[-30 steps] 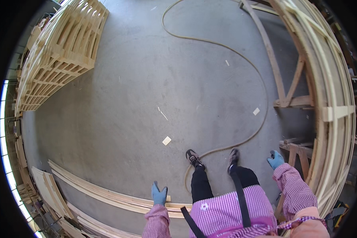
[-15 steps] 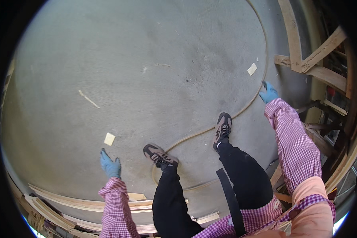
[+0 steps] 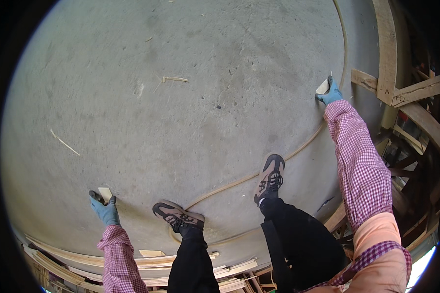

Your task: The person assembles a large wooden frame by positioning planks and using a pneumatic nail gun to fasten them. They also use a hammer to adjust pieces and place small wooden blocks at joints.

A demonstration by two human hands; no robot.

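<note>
My left hand (image 3: pixel 105 210), in a blue glove with dark fingertips, is at the lower left with thumb and fingers on either side of a small pale wood piece (image 3: pixel 104 194). Far to the right, my right hand (image 3: pixel 332 93) wears a matching glove. Its thumb and fingers close around a second small pale wood piece (image 3: pixel 322 87), low at the floor. Both pieces look flat and squarish, and the gloves partly cover their near edges.
A tan hose (image 3: pixel 344 44) curves over the grey concrete floor (image 3: pixel 205 127) and passes by my shoes (image 3: pixel 270 179). Wooden frames (image 3: pixel 387 53) stand at the right. Long boards (image 3: pixel 73 254) lie along the lower left. Thin wood slivers (image 3: pixel 176 79) are scattered about.
Both hands have reached the two pale wood pieces lying on the floor and closed on them. The left hand moved left, the right hand forward. The view has shifted too.
</note>
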